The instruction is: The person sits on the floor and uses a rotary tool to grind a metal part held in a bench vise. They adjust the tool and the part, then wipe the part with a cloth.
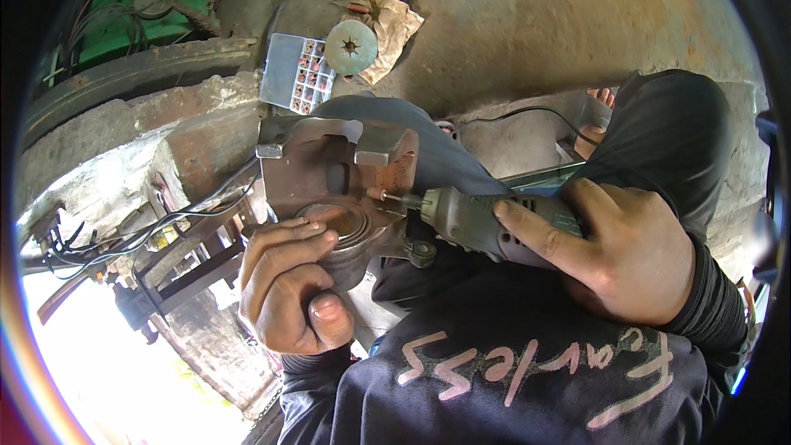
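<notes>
My left hand [290, 301] grips the lower left side of a rusty metal brake caliper [292, 177], its fingers curled over the rim of the round bore. In my right hand [630, 247] is a dark grey rotary tool [474, 218], with the index finger stretched along its body. The tool points left, and its thin shaft carries a small reddish-brown grinding bit [376, 194]. The bit lies at the caliper's inner face beside the bore; whether it touches the metal I cannot tell. The caliper is above my lap, near my bent leg.
Beyond the caliper, a clear plastic case [278, 74] holds small bits in compartments. A pale green disc [335, 58] with a star-shaped hole overlaps brown paper [400, 29]. A black cord [527, 109] runs near a bare foot [589, 140]. Cables [177, 216] and metal frames are at left.
</notes>
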`<state>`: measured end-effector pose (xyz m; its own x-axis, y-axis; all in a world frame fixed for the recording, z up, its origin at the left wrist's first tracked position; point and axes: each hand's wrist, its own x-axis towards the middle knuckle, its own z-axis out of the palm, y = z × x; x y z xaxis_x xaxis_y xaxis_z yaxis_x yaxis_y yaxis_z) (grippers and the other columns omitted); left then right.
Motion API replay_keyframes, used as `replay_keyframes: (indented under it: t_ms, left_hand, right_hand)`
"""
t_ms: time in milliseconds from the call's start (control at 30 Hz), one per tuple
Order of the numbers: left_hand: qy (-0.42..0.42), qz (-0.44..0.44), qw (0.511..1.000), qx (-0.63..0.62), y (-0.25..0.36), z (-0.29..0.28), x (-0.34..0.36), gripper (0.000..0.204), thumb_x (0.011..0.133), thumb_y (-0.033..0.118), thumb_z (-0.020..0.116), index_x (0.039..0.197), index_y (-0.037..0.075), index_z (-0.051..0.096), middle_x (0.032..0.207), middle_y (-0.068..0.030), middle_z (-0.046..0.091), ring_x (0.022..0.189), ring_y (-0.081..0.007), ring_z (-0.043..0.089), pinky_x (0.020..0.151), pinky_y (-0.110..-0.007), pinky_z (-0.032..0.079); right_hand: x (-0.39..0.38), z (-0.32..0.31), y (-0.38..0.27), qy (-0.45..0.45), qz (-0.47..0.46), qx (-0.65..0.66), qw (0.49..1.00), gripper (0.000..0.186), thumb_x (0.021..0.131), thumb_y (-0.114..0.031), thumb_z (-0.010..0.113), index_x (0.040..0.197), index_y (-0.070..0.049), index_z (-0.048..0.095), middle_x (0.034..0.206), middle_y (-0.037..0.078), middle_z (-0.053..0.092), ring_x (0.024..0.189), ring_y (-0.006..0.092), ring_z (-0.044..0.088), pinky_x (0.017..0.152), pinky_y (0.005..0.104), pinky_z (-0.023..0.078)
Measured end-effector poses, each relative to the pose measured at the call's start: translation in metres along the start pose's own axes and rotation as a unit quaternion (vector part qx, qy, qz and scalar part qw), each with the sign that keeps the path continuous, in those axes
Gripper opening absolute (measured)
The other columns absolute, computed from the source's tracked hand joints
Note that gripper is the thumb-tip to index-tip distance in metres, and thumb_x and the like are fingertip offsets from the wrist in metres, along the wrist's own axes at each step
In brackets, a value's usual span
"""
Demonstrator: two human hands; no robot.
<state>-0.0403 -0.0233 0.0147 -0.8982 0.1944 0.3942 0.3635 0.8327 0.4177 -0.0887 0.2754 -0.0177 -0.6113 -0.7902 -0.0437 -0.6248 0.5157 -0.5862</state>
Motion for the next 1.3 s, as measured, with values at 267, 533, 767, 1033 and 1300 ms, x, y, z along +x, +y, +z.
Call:
replay_keyframes:
  t_ms: [267, 533, 767, 1033, 1300]
  left_hand:
    - [0.076, -0.044, 0.995, -0.050, -0.005, 0.009, 0.006, 0.049, 0.100, 0.036, 0.058, 0.069, -0.001, 0.056, 0.080, -0.0183, 0.070, 0.077, -0.0311, 0.069, 0.074, -0.039, 0.055]
    - [0.146, -0.140, 0.978, -0.060, -0.026, 0.021, -0.002, 0.032, 0.097, 0.020, 0.058, 0.076, -0.004, 0.062, 0.080, -0.0150, 0.069, 0.069, -0.0262, 0.064, 0.066, -0.034, 0.048]
    - [0.151, -0.160, 0.975, -0.029, -0.042, 0.023, -0.008, 0.026, 0.095, 0.012, 0.059, 0.075, -0.006, 0.060, 0.073, -0.0174, 0.064, 0.065, -0.0322, 0.062, 0.062, -0.037, 0.047]
    - [0.151, -0.157, 0.976, -0.025, -0.047, 0.018, -0.014, 0.026, 0.095, 0.011, 0.058, 0.075, -0.006, 0.058, 0.072, -0.0174, 0.062, 0.063, -0.0320, 0.060, 0.060, -0.037, 0.045]
    - [0.158, -0.165, 0.973, -0.037, -0.049, 0.015, -0.021, 0.030, 0.096, 0.015, 0.058, 0.075, -0.006, 0.058, 0.074, -0.0172, 0.062, 0.065, -0.0316, 0.061, 0.062, -0.037, 0.046]
  right_hand:
    - [-0.018, -0.025, 0.037, 0.059, 0.007, 0.161, 0.985, 0.085, 0.058, -0.008, 0.079, 0.141, -0.009, 0.058, 0.102, 0.016, 0.065, 0.083, 0.0328, 0.069, 0.074, 0.0386, 0.057]
    - [0.001, -0.013, 0.086, 0.238, 0.128, 0.644, 0.716, 0.102, 0.068, -0.016, 0.080, 0.153, 0.001, 0.026, 0.110, 0.019, 0.060, 0.083, 0.0284, 0.066, 0.076, 0.0414, 0.059]
    - [0.048, 0.009, 0.146, 0.240, 0.235, 0.774, 0.536, 0.049, 0.096, -0.043, 0.056, 0.122, -0.002, 0.054, 0.091, 0.018, 0.065, 0.085, 0.0415, 0.071, 0.073, 0.0531, 0.062]
    - [0.059, 0.026, 0.174, 0.242, 0.327, 0.760, 0.506, 0.078, 0.088, -0.083, 0.041, 0.093, -0.007, 0.060, 0.072, 0.016, 0.063, 0.063, 0.0332, 0.066, 0.061, 0.0514, 0.058]
    - [0.065, 0.046, 0.196, 0.267, 0.371, 0.757, 0.466, 0.075, 0.089, -0.079, 0.038, 0.090, -0.008, 0.061, 0.076, 0.014, 0.063, 0.061, 0.0318, 0.060, 0.062, 0.0482, 0.054]
